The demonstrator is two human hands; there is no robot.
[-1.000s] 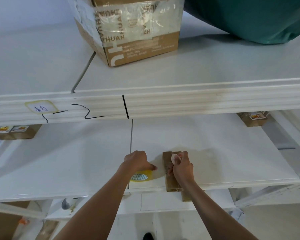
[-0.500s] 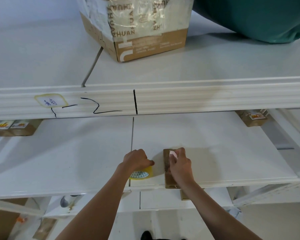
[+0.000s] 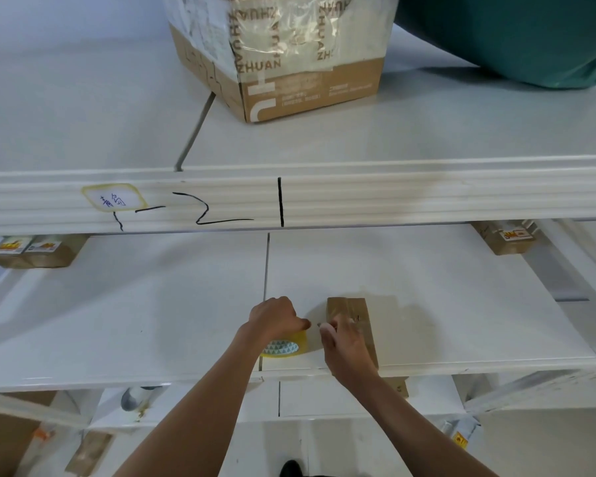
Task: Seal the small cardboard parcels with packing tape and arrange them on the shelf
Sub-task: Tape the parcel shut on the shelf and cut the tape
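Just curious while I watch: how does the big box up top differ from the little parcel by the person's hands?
The big cardboard box stands on the upper shelf, untouched; the small parcel lies flat on the lower shelf under the right hand. The big cardboard box is far larger. It wears printed tape reading ZHUAN; the small parcel's tape looks plain. Both are brown cardboard.

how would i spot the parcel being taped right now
Look at the white middle shelf, near its front edge. The parcel lies under the right hand, beside the yellow tape roll. Unlike the labelled parcels further back, it is long, narrow and plain brown.
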